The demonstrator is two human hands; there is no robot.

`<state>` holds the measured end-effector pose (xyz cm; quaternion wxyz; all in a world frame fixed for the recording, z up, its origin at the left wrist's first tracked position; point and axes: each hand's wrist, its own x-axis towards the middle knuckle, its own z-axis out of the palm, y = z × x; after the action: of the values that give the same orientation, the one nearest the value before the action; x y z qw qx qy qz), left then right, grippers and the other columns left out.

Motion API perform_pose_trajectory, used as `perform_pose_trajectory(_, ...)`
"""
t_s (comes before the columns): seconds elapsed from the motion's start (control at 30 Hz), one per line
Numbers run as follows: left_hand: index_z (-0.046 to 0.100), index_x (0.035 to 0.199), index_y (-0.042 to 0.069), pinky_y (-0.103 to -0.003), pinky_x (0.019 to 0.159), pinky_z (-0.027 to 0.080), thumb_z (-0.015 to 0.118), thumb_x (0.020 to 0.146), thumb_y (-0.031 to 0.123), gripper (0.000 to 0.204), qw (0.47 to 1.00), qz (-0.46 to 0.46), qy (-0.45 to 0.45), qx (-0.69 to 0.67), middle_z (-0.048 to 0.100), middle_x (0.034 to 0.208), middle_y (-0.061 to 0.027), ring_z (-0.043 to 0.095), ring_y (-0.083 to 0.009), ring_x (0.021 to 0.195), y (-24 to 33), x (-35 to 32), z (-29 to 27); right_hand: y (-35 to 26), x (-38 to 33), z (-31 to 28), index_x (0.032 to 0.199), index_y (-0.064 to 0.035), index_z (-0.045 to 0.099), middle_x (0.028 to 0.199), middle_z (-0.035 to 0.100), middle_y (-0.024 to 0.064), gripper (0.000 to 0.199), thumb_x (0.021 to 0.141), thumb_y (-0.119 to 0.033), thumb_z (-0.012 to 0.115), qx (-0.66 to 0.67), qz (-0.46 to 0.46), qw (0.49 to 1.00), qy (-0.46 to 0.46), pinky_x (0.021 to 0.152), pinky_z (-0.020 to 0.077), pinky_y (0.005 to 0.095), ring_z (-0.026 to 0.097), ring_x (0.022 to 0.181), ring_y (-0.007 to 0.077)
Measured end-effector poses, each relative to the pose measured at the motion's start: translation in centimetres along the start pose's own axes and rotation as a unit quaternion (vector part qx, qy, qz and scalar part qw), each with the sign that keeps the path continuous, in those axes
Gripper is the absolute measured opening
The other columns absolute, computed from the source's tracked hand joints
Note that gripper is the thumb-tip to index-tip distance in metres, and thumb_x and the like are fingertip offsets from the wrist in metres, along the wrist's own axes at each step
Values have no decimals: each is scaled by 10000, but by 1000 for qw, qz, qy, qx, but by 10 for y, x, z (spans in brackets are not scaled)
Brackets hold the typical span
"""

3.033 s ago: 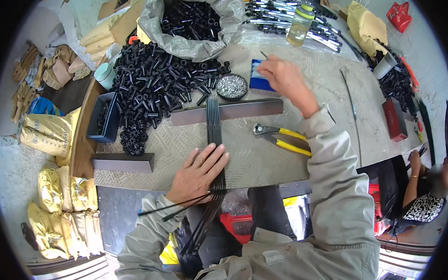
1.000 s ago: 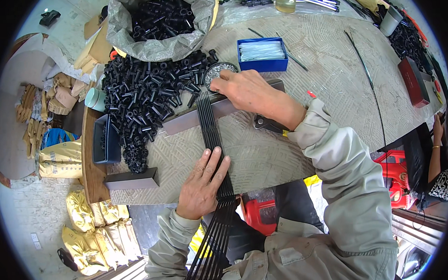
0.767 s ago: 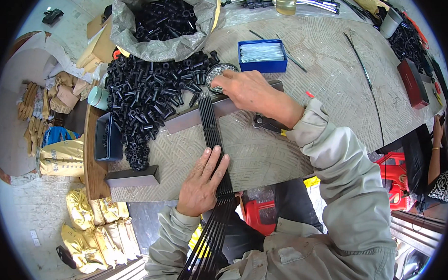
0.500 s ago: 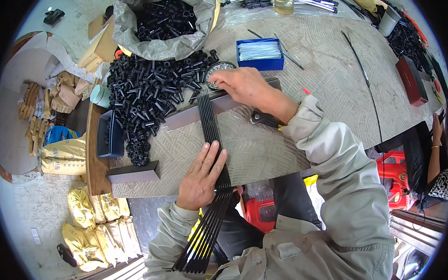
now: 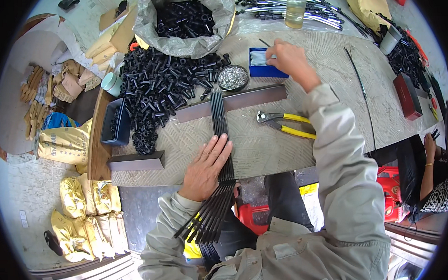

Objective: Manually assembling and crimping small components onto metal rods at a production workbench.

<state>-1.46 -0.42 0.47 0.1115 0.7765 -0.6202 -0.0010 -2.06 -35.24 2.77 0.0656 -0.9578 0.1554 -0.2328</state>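
Observation:
My left hand [image 5: 205, 168] lies open and flat, its fingers pressing a row of thin black cables [image 5: 218, 110] against the table. The cables' far ends rest across a grey metal bar [image 5: 262, 95]; their near ends fan out over the table edge above my lap. My right hand [image 5: 291, 62] is at the blue box [image 5: 267, 73], thumb and fingers pinched over its right side. Whatever they grip is hidden. Thin white strips [image 5: 257, 58] fill the box. Left of it, small silvery metal pieces [image 5: 232, 77] fill a round dark dish.
Yellow-handled end nippers [image 5: 295, 126] lie right of the cables. Black plastic sleeves [image 5: 155, 83] are heaped on the left, below a grey sack [image 5: 181, 49]. A blue bin [image 5: 116, 137] stands left, a bottle [image 5: 295, 11] at the back. Another person's arm [image 5: 428, 167] shows far right.
My right hand has moved right from the dish of metal pieces to the blue box, uncovering the dish and the nippers. My left hand stays on the cables. The view has shifted slightly.

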Motion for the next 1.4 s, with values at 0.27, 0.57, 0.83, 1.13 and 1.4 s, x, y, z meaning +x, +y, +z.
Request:
perform_pose_trajectory(0.27,350,1322,27,-402,1032,271,571,733,515,796,999,5,12,-47,332,1382,-128,315,-291,1279,15,-13,-1,11,17,1,740,-130,598,825,576,57,14,742,-142,592,-70,-73,995,-3,625,465,395,598,797,273)
perform_pose_trajectory(0.57,395,1289,6,-386,1019,295,573,703,571,834,999,1,19,-26,384,1345,-142,356,-293,1255,16,-9,-1,-71,-22,18,770,-129,593,748,580,74,76,764,-94,526,177,-174,968,-33,570,466,400,606,717,272)
perform_pose_trajectory(0.83,409,1281,4,-381,1017,300,545,739,530,767,1000,3,19,-13,399,1334,-146,370,-294,1246,12,-10,3,-65,-35,20,848,-161,667,780,574,61,139,776,-127,553,112,-149,980,-64,558,455,394,592,680,291)
perform_pose_trajectory(1.13,424,1252,-32,-409,1006,314,642,654,573,878,999,23,24,4,408,1314,-186,375,-336,1237,9,-9,8,-67,-36,20,853,-163,669,784,571,80,148,796,-144,534,108,-160,980,-51,558,454,403,597,680,297)
perform_pose_trajectory(1.4,429,1250,-27,-409,1005,315,646,649,575,878,999,24,23,6,413,1310,-184,377,-335,1236,8,-9,9,-77,-32,22,856,-164,664,792,574,89,149,800,-147,527,93,-166,980,-55,553,448,404,597,685,312)
